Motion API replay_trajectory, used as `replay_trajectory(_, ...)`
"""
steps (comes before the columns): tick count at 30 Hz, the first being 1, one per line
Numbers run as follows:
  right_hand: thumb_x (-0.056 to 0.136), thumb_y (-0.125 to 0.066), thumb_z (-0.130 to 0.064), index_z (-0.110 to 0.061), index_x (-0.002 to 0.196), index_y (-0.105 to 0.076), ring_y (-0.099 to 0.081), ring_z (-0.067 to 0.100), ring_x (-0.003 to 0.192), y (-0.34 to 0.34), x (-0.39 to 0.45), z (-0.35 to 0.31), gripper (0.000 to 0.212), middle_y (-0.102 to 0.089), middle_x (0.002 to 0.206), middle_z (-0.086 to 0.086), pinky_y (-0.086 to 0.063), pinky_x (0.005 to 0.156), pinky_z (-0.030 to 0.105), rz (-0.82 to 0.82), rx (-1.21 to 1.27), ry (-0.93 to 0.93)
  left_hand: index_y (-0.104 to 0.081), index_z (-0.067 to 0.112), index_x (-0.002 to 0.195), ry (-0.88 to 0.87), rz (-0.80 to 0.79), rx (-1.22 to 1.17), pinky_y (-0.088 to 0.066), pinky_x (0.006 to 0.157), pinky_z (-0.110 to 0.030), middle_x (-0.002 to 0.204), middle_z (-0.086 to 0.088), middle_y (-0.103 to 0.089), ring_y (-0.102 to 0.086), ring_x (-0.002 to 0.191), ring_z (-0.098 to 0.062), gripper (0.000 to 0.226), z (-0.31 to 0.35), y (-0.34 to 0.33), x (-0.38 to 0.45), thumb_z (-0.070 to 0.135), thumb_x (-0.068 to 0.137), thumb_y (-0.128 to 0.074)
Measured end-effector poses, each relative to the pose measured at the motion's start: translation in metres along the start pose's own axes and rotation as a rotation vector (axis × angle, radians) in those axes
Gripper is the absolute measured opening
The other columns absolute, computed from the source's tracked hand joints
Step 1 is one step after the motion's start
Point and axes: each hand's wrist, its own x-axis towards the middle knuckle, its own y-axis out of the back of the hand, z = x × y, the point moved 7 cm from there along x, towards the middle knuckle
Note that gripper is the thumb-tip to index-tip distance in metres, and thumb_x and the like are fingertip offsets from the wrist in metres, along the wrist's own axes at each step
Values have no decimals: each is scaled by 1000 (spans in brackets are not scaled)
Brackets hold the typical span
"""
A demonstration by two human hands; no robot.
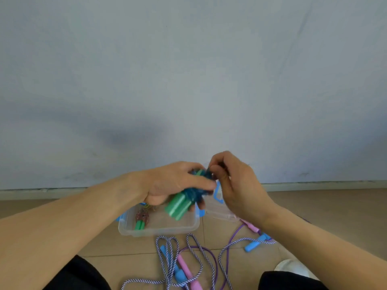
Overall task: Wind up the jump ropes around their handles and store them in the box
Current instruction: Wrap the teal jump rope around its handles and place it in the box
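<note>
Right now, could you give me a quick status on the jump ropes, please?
Left hand grips green-handled rope bundle; right hand pinches its rope end. One bundle in box. Loose ropes on floor.

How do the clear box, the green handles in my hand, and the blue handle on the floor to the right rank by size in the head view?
1. Clear box, clearly largest.
2. Green handles, held by the left hand; being nearer the camera may enlarge them.
3. Blue handle, smallest, though not by much.
</note>
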Motion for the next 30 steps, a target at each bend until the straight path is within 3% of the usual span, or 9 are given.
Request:
replay_trajectory(3, 98, -53, -11, -16, 92, -58, -60, 3, 69, 17, 7, 7, 10, -63, 75, -8, -44, 63, 10, 112, 110, -73, -59, 2, 118, -96, 96, -34, -43, 43, -26, 103, -17, -66, -59, 68, -28, 48, 13, 15, -3, 38, 87, -70)
replay_trajectory(6, 93, -64, -15, -19, 101, -64, -67, 10, 77, 16, 7, 4, 10, -69, 83, -4, -56, 71, 23, 33, 193, -74, -63, 3, 115, -107, 104, 13, -40, 43, -25, 103, -17, -68, -58, 65, -26, 50, 12, 17, -3, 45, 88, -66)
replay_trajectory(8, 88, -71, -16, -21, 102, -69, -68, 11, 78, 16, 6, -1, 15, -70, 85, -4, -57, 73, 25, -43, 162, -37, -65, 5, 112, -103, 81, 25, -41, 44, -26, 106, -18, -69, -60, 67, -28, 41, 11, 13, -3, 40, 91, -65)
replay_trajectory(11, 81, -79, -17, -19, 87, -75, -69, 12, 70, 20, 6, -1, 7, -73, 75, -1, -56, 72, 31, -114, 147, -50, -61, 10, 121, -56, 6, 73, -47, 51, -29, 115, -20, -68, -65, 79, -35, 32, 10, 6, -4, 28, 94, -64)
replay_trajectory(14, 74, -84, -15, -22, 75, -77, -67, 5, 65, 17, 3, 1, 10, -74, 71, -5, -50, 63, 20, -231, 72, -81, -58, 9, 122, 25, -83, 203, -51, 56, -31, 116, -21, -66, -66, 89, -37, 32, 4, -2, -6, 24, 94, -64)
replay_trajectory(18, 74, -83, -10, -17, 75, -78, -66, 7, 57, 22, 1, 1, 10, -73, 65, 0, -47, 58, 13, -307, 156, -130, -64, 12, 111, 55, -137, 236, -44, 49, -25, 103, -19, -67, -62, 71, -28, 23, 6, -11, -5, 28, 93, -62)
replay_trajectory(22, 77, -80, -10, -9, 81, -78, -69, 13, 61, 36, 5, -1, 5, -73, 66, 4, -49, 52, 23, -280, 250, -135, -65, 12, 109, 47, -171, 178, -41, 41, -20, 101, -19, -65, -56, 56, -18, 27, 18, -16, -5, 33, 93, -61)
replay_trajectory(26, 78, -78, -8, 0, 87, -76, -73, 24, 69, 40, 4, -4, 12, -75, 73, 13, -57, 61, 31, -284, 305, -119, -60, 5, 112, 45, -198, 212, -40, 40, -19, 96, -19, -65, -54, 51, -15, 33, 22, -17, -6, 32, 93, -61)
replay_trajectory(30, 77, -76, -2, -1, 85, -76, -70, 25, 64, 47, 6, -5, 7, -74, 73, 16, -58, 64, 30, -228, 392, -97, -59, 2, 112, 30, -173, 280, -39, 39, -19, 89, -15, -66, -53, 48, -13, 29, 30, -19, -7, 25, 94, -59)
